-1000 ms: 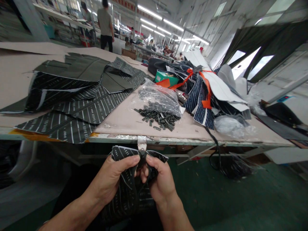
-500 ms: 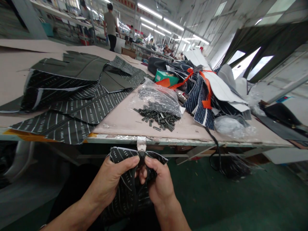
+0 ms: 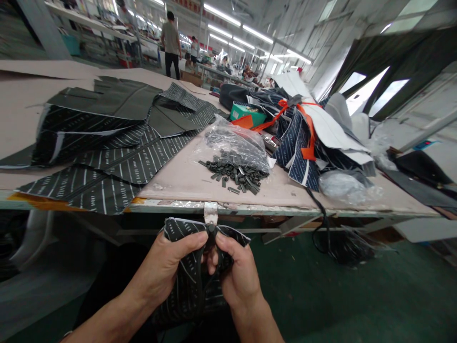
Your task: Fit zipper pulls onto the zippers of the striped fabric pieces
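Note:
Below the table's front edge, my left hand pinches the left side of a dark printed fabric piece, its thumb on top near the middle. Opposite it, my right hand grips the right side of the same fabric, thumb tip close to the other thumb. Between the thumbs, a small dark part of the piece meets a metal bracket fixed to the table edge. Fingers under the fabric are partly hidden. Beyond the bracket lies a pile of small dark zipper pulls beside a clear plastic bag.
Dark printed fabric panels cover the table's left part. At right are navy fabric bundles with an orange strip, a green box and a black cord hanging down. A person stands in the background.
The person in the background has moved slightly to the right, and another person behind shows more fully. My hands keep the same grip on the fabric.

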Demonstrator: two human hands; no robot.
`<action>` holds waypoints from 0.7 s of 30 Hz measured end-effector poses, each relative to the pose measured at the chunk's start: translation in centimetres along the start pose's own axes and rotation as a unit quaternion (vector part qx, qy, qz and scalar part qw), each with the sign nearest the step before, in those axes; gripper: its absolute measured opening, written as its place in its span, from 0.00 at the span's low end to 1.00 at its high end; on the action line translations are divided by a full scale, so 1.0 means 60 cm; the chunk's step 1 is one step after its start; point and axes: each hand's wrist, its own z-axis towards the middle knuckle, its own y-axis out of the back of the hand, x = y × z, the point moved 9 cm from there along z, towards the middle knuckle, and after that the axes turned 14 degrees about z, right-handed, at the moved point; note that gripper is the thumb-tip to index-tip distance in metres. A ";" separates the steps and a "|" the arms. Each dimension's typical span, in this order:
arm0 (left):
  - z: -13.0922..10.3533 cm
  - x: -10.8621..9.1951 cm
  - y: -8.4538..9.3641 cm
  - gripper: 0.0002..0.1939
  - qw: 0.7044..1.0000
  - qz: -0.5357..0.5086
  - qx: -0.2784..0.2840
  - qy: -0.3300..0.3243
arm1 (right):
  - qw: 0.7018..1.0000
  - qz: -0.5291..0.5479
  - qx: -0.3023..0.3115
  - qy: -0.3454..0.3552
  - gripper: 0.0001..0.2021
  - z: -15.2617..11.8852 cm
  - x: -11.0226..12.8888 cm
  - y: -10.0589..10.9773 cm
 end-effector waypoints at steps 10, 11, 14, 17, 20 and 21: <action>0.012 -0.015 0.007 0.16 0.999 0.031 -0.035 -0.010 | 0.999 0.033 -0.011 0.038 0.17 0.007 0.005 -0.002; 0.015 -0.019 0.007 0.16 0.998 0.035 -0.043 -0.015 | 0.999 0.029 -0.014 0.039 0.18 0.010 0.004 -0.001; 0.018 -0.023 0.016 0.16 0.997 0.040 -0.065 -0.018 | 0.999 0.009 -0.011 0.034 0.19 0.014 0.005 0.006; 0.007 -0.008 0.038 0.15 0.996 0.049 -0.075 0.003 | 0.997 -0.049 0.026 0.060 0.16 0.006 0.021 0.017; -0.016 0.021 0.061 0.18 0.992 0.089 -0.072 0.048 | 0.984 -0.138 0.054 0.098 0.16 -0.010 0.038 0.036; -0.024 0.027 0.066 0.19 0.990 0.105 -0.072 0.057 | 0.982 -0.154 0.058 0.097 0.17 -0.014 0.039 0.042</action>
